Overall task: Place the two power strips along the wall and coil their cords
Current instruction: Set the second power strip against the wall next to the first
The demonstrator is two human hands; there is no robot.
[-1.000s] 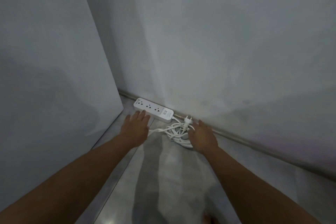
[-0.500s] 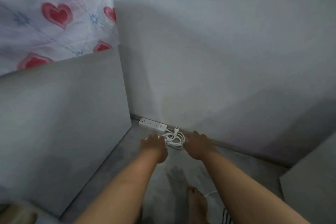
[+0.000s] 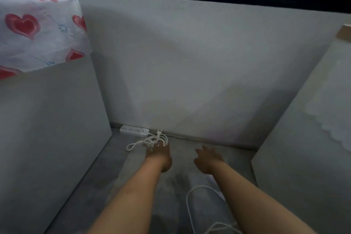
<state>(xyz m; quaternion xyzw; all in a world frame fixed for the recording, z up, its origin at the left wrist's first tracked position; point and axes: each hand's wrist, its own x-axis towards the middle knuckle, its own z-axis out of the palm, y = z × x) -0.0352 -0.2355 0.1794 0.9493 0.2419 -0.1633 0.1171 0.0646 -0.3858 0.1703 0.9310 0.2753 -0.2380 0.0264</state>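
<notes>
Well behind our fingers a loose white cord (image 3: 187, 201) lies on the floor (image 3: 176, 180), probably the second strip's, not yet coiled. Our right hand (image 3: 207, 158) hovers, fingers spread, holding nothing. The fingertips of our left hand (image 3: 159, 155) meet the coiled cord (image 3: 152, 139); whether they grip it we cannot tell. Just beyond them the power strip (image 3: 133, 131) lies flat against the wall (image 3: 190, 72), probably so nobody steps on it.

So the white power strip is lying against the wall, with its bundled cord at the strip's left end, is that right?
Not quite. The power strip does lie against the wall, but its bundled cord is at the strip's right end, not the left, as the head view shows.
</notes>
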